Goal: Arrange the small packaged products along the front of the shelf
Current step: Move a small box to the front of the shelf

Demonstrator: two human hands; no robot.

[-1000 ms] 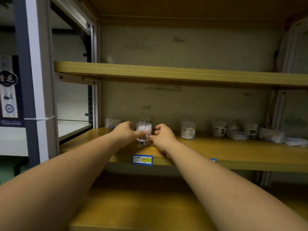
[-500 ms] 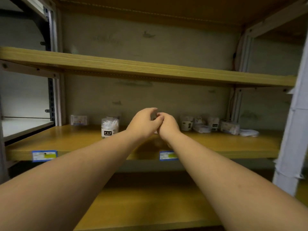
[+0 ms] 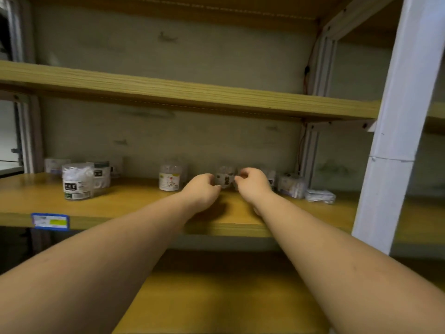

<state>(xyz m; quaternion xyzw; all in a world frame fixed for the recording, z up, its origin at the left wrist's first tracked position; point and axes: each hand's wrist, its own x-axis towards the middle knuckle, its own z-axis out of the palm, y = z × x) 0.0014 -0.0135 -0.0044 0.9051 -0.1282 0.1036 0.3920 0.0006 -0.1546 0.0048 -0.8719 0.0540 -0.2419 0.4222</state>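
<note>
Clear round packet [image 3: 225,179], both hands' grip

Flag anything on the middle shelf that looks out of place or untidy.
At the right end, a flat white packet lies on its side beside a tilted pack, while the jar at the left stands upright nearer the shelf front.

text: none legible | jar label [image 3: 70,187] — blurred | shelf tag [image 3: 50,221] — blurred

Both hands reach to the back of the yellow wooden shelf [image 3: 134,203]. The left hand [image 3: 201,190] and right hand [image 3: 254,185], fingers curled, flank a small clear plastic jar with a dark-printed label [image 3: 224,180]. Whether they touch it is unclear. A clear tub of white items [image 3: 77,180] stands well to the left.
</note>
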